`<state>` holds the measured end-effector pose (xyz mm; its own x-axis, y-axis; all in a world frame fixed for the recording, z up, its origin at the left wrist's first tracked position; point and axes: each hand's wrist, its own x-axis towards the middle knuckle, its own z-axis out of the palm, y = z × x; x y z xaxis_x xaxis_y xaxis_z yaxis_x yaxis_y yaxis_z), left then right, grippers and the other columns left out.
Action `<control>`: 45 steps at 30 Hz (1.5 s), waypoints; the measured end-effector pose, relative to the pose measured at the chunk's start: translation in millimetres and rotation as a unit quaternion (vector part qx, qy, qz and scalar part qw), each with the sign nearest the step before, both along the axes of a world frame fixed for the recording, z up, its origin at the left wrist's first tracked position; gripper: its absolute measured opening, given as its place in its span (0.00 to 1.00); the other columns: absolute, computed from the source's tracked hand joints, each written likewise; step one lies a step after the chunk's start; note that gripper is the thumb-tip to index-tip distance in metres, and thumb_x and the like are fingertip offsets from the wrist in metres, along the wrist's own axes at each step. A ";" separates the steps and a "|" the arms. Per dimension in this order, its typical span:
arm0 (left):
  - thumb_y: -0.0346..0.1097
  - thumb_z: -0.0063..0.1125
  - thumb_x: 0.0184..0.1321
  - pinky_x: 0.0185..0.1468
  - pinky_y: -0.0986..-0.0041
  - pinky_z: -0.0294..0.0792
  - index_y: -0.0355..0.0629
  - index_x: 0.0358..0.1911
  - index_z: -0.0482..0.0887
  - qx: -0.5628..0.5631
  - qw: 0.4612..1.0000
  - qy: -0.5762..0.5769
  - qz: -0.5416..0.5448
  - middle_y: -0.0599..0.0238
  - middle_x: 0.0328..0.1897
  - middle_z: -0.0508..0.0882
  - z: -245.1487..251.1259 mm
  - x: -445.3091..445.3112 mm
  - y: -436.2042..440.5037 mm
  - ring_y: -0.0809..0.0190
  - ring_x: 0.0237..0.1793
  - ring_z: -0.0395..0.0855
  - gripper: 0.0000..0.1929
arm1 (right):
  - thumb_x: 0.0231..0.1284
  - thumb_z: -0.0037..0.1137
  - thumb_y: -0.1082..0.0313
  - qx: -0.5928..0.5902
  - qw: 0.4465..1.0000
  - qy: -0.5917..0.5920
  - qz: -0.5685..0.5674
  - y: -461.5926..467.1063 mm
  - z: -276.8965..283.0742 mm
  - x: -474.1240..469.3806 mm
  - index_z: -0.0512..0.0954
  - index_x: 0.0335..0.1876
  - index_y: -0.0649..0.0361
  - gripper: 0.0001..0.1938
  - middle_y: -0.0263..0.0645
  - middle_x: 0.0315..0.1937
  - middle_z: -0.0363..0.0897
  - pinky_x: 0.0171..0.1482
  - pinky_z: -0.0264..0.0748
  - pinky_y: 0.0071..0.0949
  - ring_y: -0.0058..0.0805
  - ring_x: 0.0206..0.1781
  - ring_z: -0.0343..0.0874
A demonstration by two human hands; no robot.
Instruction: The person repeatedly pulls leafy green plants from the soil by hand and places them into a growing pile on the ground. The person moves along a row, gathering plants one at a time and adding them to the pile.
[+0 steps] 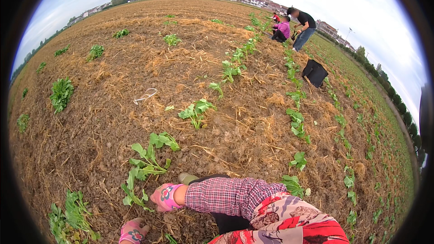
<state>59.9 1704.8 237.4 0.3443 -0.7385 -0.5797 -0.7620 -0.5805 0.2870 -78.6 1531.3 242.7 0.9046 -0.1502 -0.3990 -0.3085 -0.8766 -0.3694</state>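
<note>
My right hand, in a pink glove with a flower pattern and below a plaid sleeve, reaches down to the soil. Its fingertips are at the base of a leafy green seedling, and whether they grip its stem cannot be told. My left hand, in a matching glove, is low at the bottom edge, fingers slightly spread at the soil, with no object visible in it. More seedlings stand or lean just above my right hand. A heap of loose leafy seedlings lies left of my left hand.
A green boot is beside my right sleeve. Rows of seedlings cross the straw-strewn soil. A black bag, a white looped strip and bunches of seedlings lie farther off. Several people are at the upper right.
</note>
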 end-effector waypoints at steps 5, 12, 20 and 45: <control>0.46 0.60 0.50 0.54 0.67 0.71 0.39 0.50 0.81 -0.006 1.000 0.015 0.010 0.50 0.44 0.84 3.5 -1.2 0.6 0.52 0.47 0.82 0.24 | 0.53 0.52 0.57 -0.006 1.000 0.009 0.000 0.2 -1.4 1.4 0.81 0.33 0.64 0.16 0.46 0.32 0.82 0.38 0.77 0.38 0.42 0.35 0.81; 0.46 0.60 0.50 0.54 0.67 0.71 0.40 0.50 0.81 0.001 1.000 0.005 0.006 0.50 0.44 0.84 2.4 -0.9 0.9 0.52 0.47 0.82 0.24 | 0.53 0.51 0.57 0.000 1.000 0.005 -0.003 -0.2 0.5 0.8 0.82 0.35 0.63 0.16 0.46 0.33 0.82 0.40 0.77 0.38 0.42 0.37 0.82; 0.47 0.60 0.50 0.53 0.67 0.71 0.41 0.49 0.82 0.016 1.000 0.008 0.008 0.52 0.42 0.85 1.1 0.2 0.4 0.53 0.46 0.82 0.24 | 0.53 0.51 0.56 -0.007 1.000 0.001 -0.003 0.5 -0.7 0.4 0.81 0.35 0.64 0.17 0.46 0.33 0.82 0.40 0.77 0.38 0.42 0.37 0.82; 0.47 0.59 0.50 0.55 0.67 0.70 0.43 0.50 0.81 0.012 1.000 0.008 0.008 0.52 0.44 0.84 2.9 -0.9 4.3 0.52 0.48 0.81 0.24 | 0.53 0.52 0.57 -0.013 1.000 0.000 0.005 2.1 -8.7 4.1 0.82 0.33 0.65 0.17 0.45 0.30 0.82 0.38 0.77 0.38 0.42 0.34 0.82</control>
